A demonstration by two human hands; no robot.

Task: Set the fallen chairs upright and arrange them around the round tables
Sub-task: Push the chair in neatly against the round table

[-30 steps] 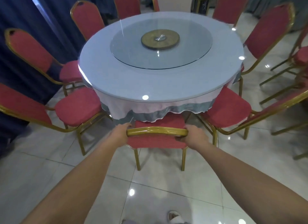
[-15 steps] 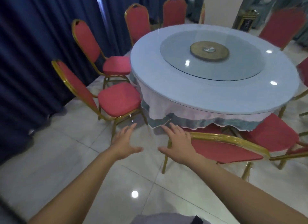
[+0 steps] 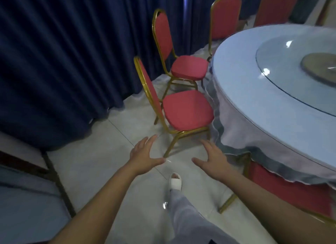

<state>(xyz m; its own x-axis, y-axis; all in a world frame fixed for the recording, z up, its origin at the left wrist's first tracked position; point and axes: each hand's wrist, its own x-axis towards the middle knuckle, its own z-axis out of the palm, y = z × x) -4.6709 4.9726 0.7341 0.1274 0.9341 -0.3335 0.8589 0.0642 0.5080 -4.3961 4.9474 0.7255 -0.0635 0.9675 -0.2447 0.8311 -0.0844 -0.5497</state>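
Pale glossy floor tiles point(image 3: 101, 162) fill more of our view since we turned left, and the red chair back point(image 3: 291, 193) gripped a second ago is released. Our left hand point(image 3: 145, 153) and right hand point(image 3: 213, 158) hover, fingers spread, holding nothing. Beyond them a red-cushioned, gold-framed chair point(image 3: 187, 110) stands upright, seat beside the round white-clothed table point(image 3: 254, 91); another chair point(image 3: 189, 67) stands behind, before dark blue curtains point(image 3: 63, 62).

red chairs point(image 3: 187, 110) with gold frames, pale blue tablecloth point(image 3: 241, 91), navy curtain point(image 3: 63, 53), white sandal point(image 3: 175, 183)
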